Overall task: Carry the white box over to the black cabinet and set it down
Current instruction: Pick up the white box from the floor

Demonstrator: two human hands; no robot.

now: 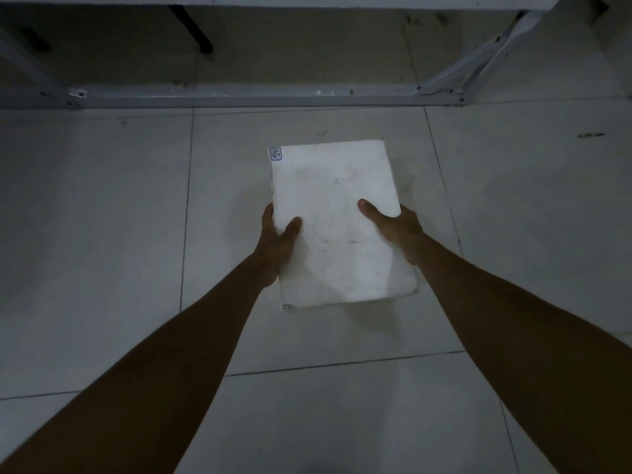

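Observation:
The white box (337, 224) is flat and rectangular, with a small label at its far left corner and faint writing on top. It is in the middle of the head view, over the tiled floor. My left hand (277, 244) grips its left edge, thumb on the top face. My right hand (393, 227) grips its right edge, thumb also on top. Whether the box rests on the floor or hangs just above it, I cannot tell. No black cabinet is in view.
A grey metal frame (239, 95) with a low crossbar runs across the floor just beyond the box, with angled legs at left and right. A dark bar (191, 29) slants under it. Pale floor tiles (102, 234) surround the box.

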